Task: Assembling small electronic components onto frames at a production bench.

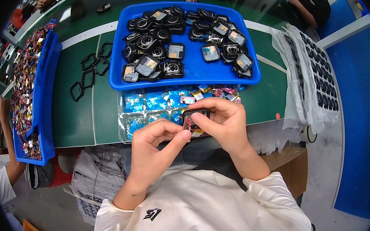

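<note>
In front of my chest, both hands meet over the near edge of the green table. My left hand (154,147) pinches a small red circuit board (189,123) between thumb and fingertips. A black watch case (185,114) is gripped in my right hand (228,122), thumb pressed on its face. The board sits against the left side of the case; whether it is attached to it I cannot tell. Just beyond my hands lies a clear compartment tray (122,129) with blue film-covered pieces (154,101) and several loose small boards with coloured parts (218,91).
A blue tray (112,73) of watch bodies stands behind the compartment tray. Several black frames (88,78) lie left of it. Further left is a blue bin (45,124) heaped with small boards. Wrapped trays (319,76) stand at right. Other people work at the left and far right.
</note>
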Demonstrator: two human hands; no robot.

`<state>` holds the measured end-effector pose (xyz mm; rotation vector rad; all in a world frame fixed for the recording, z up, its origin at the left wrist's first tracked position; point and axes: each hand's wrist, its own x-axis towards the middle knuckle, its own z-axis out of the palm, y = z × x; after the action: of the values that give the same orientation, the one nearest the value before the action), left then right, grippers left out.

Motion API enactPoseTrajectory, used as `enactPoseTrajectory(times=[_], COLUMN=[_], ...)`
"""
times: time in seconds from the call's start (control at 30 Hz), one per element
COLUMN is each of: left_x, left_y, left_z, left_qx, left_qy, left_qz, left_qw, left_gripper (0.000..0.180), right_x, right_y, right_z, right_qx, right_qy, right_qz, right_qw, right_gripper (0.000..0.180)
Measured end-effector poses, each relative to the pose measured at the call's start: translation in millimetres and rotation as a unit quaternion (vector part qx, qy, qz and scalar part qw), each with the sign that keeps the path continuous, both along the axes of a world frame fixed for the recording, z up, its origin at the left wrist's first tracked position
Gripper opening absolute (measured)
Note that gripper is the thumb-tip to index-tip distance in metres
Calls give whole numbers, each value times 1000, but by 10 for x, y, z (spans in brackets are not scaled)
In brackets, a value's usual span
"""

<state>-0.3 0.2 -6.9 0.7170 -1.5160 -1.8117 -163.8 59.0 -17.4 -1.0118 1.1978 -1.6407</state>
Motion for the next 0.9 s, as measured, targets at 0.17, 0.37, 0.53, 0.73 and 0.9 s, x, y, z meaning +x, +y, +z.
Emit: enactPoseTrajectory(times=[0.17, 0.37, 0.53, 0.73, 0.9], left_x=[2, -12, -21, -22, -17], left_y=[-13, 7, 10, 8, -8], left_z=[-42, -88, -86, -85, -117], left_qx=[45, 79, 89, 25, 55], left_qy=[40, 45, 59, 44, 34], left_qz=[-23, -25, -19, -7, -5], left_qw=[998, 996, 994, 999, 998], left_gripper=[7, 7, 8, 10, 10], right_x=[-16, -48, -44, -53, -33], right_y=[0, 8, 28, 45, 35], right_z=[-12, -36, -10, 1, 34], right_qx=[-55, -52, -45, -16, -26], right_qy=[74, 82, 56, 93, 190], right_qz=[-33, -27, -31, -35, -38], right_qw=[995, 995, 997, 995, 981], right_gripper=[18, 18, 19, 22, 18])
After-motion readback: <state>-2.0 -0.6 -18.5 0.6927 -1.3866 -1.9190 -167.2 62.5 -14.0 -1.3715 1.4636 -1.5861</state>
